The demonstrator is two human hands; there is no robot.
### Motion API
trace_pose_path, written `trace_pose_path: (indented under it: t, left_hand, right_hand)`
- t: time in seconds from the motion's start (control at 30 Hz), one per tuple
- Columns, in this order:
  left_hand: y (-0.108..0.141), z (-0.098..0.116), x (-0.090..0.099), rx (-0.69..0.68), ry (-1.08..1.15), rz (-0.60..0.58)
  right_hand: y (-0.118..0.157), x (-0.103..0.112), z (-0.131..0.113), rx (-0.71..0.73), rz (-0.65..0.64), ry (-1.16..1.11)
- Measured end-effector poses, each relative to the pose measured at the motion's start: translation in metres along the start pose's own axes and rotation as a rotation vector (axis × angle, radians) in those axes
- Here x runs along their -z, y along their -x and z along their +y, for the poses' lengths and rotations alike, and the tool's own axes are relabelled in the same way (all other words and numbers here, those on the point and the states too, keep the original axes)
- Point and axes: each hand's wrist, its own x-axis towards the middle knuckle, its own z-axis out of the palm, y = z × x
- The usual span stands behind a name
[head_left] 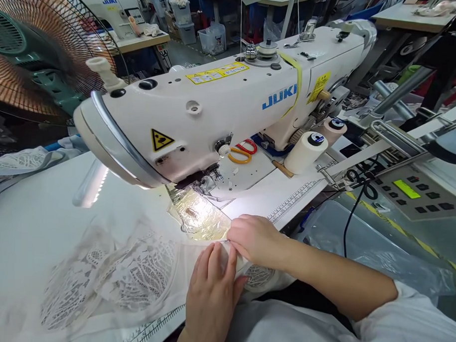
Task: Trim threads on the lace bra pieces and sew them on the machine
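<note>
White lace fabric [142,270] spreads over the table at the lower left and continues under both hands. My left hand [214,280] lies on its edge with the fingers stretched out flat. Just to the right, my right hand [253,239] is closed, its fingers pinching the fabric edge close to my left fingertips. Both hands are in front of the yellowish taped plate [200,215] below the white sewing machine [215,110]. The needle area is dark and hard to make out.
Behind the machine arm are red scissors [247,146] and orange-handled scissors [239,156]. Two thread cones [306,153] stand to the right, near a control panel [417,192]. A large fan [41,49] is at the upper left. A plastic bin [334,229] sits right of the table.
</note>
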Motion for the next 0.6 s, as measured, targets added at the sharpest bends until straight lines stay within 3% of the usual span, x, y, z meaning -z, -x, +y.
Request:
trace_pose_path:
  t: [0.13,0.27,0.6]
  left_hand:
    - [-0.004,-0.001,0.004,-0.050,-0.003,-0.002]
    - [-0.004,-0.004,0.006,-0.090,-0.048,-0.025]
    - [-0.005,-0.005,0.006,-0.096,-0.075,-0.065]
  right_hand:
    - [0.011,0.013,0.010,-0.021,-0.066,0.045]
    - [0.021,0.022,0.015,-0.069,-0.054,0.048]
    - [0.004,0.003,0.009,0.016,0.011,-0.027]
